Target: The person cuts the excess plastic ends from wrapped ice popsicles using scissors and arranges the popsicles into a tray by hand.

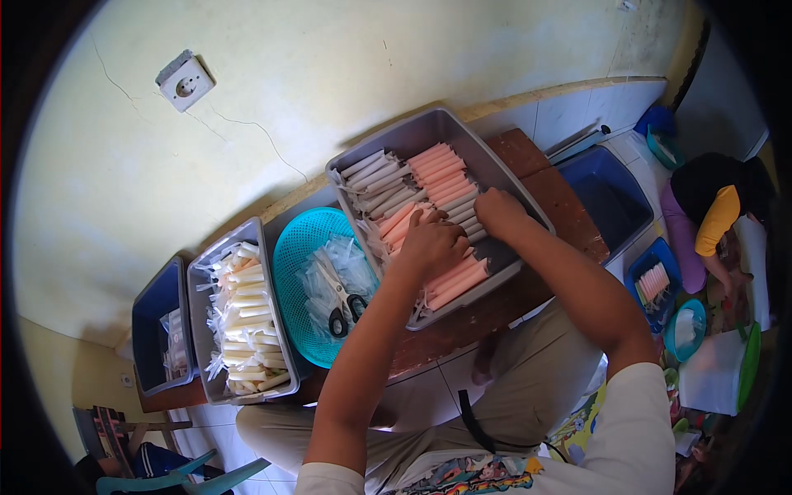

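A large grey tray (511,186) holds rows of wrapped sticks, pink ones (441,169) and greyish-brown ones (388,194). My left hand (433,243) lies over the middle of the rows, fingers curled down on the sticks; what is under its fingertips is hidden. At the right side of the tray, my right hand (499,213) is bent with its fingers together at the ends of the greyish sticks. Whether it grips one cannot be made out. More pink sticks (456,280) lie in the near part of the tray.
Left of the tray are a turquoise basket (285,247) with clear plastic and scissors (337,289), a grey tray (289,384) of cream sticks and a blue bin (153,330). Another blue bin (606,194) stands right. A person (701,206) crouches at far right.
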`<action>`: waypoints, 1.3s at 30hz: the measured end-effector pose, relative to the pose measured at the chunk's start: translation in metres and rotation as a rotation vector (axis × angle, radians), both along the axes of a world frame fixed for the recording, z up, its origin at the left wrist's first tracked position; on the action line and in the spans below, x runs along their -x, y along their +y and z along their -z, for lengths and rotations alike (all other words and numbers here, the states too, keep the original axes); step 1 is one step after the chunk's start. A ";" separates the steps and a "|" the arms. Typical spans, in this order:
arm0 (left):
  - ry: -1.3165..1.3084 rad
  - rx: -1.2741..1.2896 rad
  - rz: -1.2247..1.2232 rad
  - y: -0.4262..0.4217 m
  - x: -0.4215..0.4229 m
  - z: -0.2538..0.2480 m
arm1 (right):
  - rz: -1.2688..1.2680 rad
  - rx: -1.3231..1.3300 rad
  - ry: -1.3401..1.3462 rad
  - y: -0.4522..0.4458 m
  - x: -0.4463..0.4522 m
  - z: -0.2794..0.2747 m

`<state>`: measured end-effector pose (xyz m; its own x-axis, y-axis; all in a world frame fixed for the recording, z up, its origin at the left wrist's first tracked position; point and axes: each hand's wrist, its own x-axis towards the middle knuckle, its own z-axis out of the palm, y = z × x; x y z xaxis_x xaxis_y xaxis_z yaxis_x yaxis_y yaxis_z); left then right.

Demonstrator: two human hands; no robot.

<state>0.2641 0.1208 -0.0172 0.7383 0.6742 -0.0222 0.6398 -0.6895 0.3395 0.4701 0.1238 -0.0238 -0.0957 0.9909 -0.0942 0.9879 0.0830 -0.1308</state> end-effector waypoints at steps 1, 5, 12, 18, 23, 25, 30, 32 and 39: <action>-0.001 -0.003 -0.001 0.000 0.000 0.000 | -0.001 -0.002 0.007 0.000 0.000 0.001; -0.052 -0.034 -0.020 0.002 0.000 0.005 | -0.028 -0.007 0.015 -0.001 -0.001 -0.001; -0.378 -0.087 -0.092 0.001 0.002 0.007 | 0.000 -0.039 0.068 0.005 0.004 -0.017; -0.635 -0.304 -0.259 -0.002 0.006 -0.002 | -0.075 -0.261 0.314 0.000 0.008 -0.028; -0.703 -0.490 -0.421 0.010 0.021 -0.020 | -0.162 -0.371 0.491 0.010 0.018 -0.026; -0.692 -0.579 -0.502 0.016 0.029 -0.025 | -0.175 -0.385 0.507 0.018 0.027 -0.027; -0.535 -0.688 -0.601 0.049 0.059 -0.016 | -0.188 -0.419 0.617 0.043 0.051 -0.026; -0.460 -0.700 -0.612 0.060 0.067 -0.010 | -0.214 -0.434 0.732 0.056 0.061 -0.022; -0.261 -0.608 -0.649 0.093 0.079 0.003 | -0.298 -0.486 0.645 0.089 0.080 -0.011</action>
